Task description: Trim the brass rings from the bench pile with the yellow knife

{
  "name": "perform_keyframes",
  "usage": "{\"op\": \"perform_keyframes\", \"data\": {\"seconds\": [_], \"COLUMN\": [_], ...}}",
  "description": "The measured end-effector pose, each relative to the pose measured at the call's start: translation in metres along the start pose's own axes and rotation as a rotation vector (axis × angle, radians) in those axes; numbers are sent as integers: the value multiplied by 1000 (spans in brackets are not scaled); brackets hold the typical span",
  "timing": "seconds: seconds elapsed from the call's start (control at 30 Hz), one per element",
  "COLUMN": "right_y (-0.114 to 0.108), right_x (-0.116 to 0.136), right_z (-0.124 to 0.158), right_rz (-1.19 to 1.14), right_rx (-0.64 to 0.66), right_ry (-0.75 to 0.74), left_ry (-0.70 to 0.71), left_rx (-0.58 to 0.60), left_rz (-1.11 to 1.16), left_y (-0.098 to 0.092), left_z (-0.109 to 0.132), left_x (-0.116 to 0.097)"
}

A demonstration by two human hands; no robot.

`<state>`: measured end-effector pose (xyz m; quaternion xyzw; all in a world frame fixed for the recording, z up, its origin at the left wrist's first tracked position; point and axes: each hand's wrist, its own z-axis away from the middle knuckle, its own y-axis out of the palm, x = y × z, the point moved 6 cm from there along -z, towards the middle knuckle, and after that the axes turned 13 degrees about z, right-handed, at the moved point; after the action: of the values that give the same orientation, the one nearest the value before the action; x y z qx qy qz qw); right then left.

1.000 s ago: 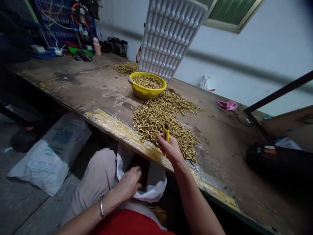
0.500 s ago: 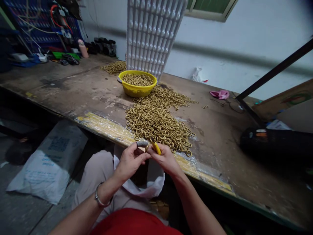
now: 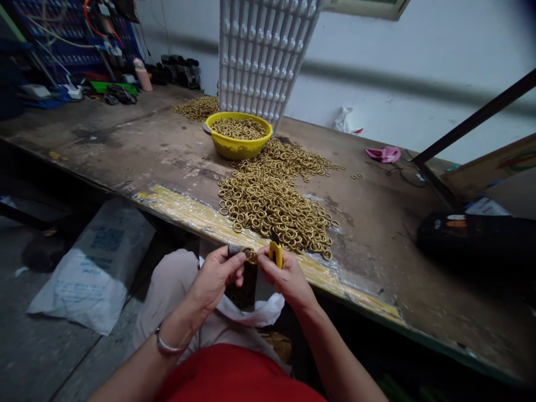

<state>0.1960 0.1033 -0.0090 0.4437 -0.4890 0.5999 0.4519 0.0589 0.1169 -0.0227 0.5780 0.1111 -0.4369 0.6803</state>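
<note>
My left hand is closed, pinching a small brass ring at its fingertips just in front of the bench edge. My right hand is closed around a yellow utility knife, its dark tip pointing up, and its fingers also touch the ring. Both hands meet over my lap. A large heap of brass rings lies on the wooden bench just beyond them. A yellow bowl filled with more rings stands behind the heap.
A white gridded plastic tray leans upright behind the bowl. A white bag hangs at my lap and a printed sack lies on the floor at left. A black case sits at right. Tools clutter the far left bench.
My left hand rose from the bag at my lap to meet my right hand. The right hand drew back from the ring heap with the knife, and a ring is now pinched between both hands.
</note>
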Motion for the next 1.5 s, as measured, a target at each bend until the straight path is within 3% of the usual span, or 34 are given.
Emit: {"op": "perform_keyframes", "data": {"seconds": [0.27,0.53,0.67,0.93,1.2,1.5], "right_y": [9,5,11,16,16,23], "right_x": [-2,12,15,14,26,25], "right_z": [13,19,18,20,39,43], "right_rz": [103,207,258,225,774,1072], "right_rx": [-25,-116,-83,-72,-53,-41], "right_ry": [-52,-182,-209,-170,-414,-338], "left_ry": [-104,9,57,11,155,257], "left_rx": [15,-6,12,24,17,41], "left_rz": [-16,-222,-301,-289,-368,-577], "left_y": [-3,-6,-3,-3,-9,-4], "left_z": [23,31,34,39,46,53], "left_x": [-3,-13,-13,-5,-13,-18]}}
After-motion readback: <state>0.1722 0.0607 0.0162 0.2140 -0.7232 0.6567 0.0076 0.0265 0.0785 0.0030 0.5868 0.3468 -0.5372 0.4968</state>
